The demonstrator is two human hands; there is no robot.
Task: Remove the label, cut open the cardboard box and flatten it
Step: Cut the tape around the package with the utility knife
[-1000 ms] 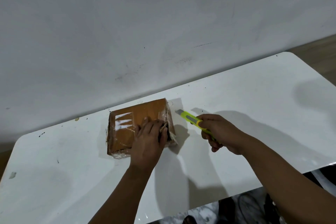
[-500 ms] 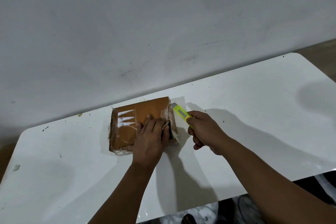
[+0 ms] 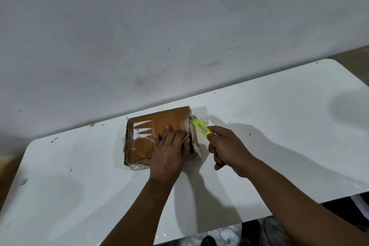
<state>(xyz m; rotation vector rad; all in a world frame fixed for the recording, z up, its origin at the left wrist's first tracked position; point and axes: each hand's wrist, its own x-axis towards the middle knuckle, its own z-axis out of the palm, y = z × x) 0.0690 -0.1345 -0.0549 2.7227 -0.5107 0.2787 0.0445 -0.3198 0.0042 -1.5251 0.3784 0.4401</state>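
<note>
The cardboard box (image 3: pixel 159 136) lies flat on the white table (image 3: pixel 279 136), in the middle of the frame near the wall (image 3: pixel 179 26). We press our left hand (image 3: pixel 169 154) flat on its top, fingers spread a little. Our right hand (image 3: pixel 227 150) grips the yellow knife (image 3: pixel 201 127), whose tip touches the box's upper right corner.

White table (image 3: pixel 279 126) with rounded corners spans the lower frame, against a wall. One taped cardboard box (image 3: pixel 159 126) lies on it, left of centre.
</note>
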